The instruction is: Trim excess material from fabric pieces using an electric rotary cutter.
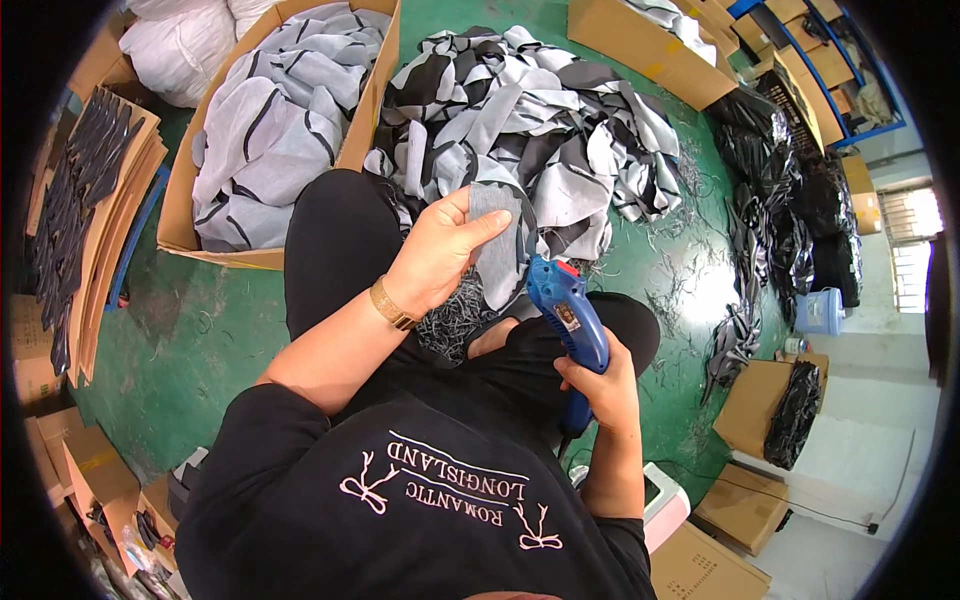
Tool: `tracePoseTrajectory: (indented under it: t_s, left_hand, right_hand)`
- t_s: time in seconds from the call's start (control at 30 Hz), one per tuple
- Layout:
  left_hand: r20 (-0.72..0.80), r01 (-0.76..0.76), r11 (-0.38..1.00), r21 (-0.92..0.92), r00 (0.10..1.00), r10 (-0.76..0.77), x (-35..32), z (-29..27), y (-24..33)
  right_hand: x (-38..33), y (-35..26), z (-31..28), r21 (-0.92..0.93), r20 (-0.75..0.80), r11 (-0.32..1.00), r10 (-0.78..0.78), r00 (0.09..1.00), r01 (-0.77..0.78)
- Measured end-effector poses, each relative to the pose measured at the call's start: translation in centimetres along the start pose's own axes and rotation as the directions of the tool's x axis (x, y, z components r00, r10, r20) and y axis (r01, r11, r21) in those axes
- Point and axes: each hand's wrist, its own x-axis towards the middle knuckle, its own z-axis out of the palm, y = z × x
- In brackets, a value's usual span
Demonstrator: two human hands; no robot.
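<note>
My left hand (447, 250) pinches a grey fabric strip with dark edging (498, 262) between thumb and fingers, above my lap. In my right hand (606, 385) is a blue handheld electric cutter (568, 312) with a red button near its head. Its head sits close to the right edge of the strip; whether the blade touches the cloth is hard to make out. Beyond my hands lies a large heap of grey, white and black fabric pieces (560, 125). Below the strip, a bunch of loose thread trimmings (452, 322) lies between my legs.
An open cardboard box (365, 130) of grey fabric stands at the left of the heap. Stacked cardboard with black strips (120, 190) is at far left. Black plastic bags (755, 135) line the right, by a blue bucket (820, 312). Thread scraps litter the green floor (675, 290).
</note>
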Motion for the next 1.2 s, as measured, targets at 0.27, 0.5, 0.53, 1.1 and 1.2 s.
tracePoseTrajectory:
  t_s: [0.27, 0.5, 0.53, 1.1, 1.2]
  left_hand:
    - [0.039, -0.138, 0.965, 0.223, 0.99, 0.132, -0.4, -0.3, -0.4]
    - [0.063, -0.215, 0.924, 0.315, 0.977, 0.206, -0.8, 0.5, -0.2]
    - [0.063, -0.213, 0.924, 0.316, 0.977, 0.204, -0.8, 0.4, -0.2]
    - [0.309, -0.159, 0.706, 0.69, 0.947, -0.089, -0.4, -0.8, 2.8]
    - [0.39, -0.21, 0.618, 0.758, 0.905, -0.171, -0.1, -1.7, 3.3]
  right_hand:
    - [-0.1, 0.0, 0.1, -0.035, -0.045, 0.999, -0.022, 0.999, 0.021]
    - [0.1, -0.6, 0.2, -0.029, -0.034, 1.0, -0.006, 0.999, 0.005]
    - [0.1, -0.8, 0.3, -0.014, -0.026, 1.0, 0.003, 1.0, -0.004]
    - [1.2, -0.7, -2.0, 0.083, 0.182, 0.989, 0.103, 0.978, -0.12]
    - [1.4, -0.9, -2.2, 0.074, 0.228, 0.986, 0.127, 0.965, -0.147]
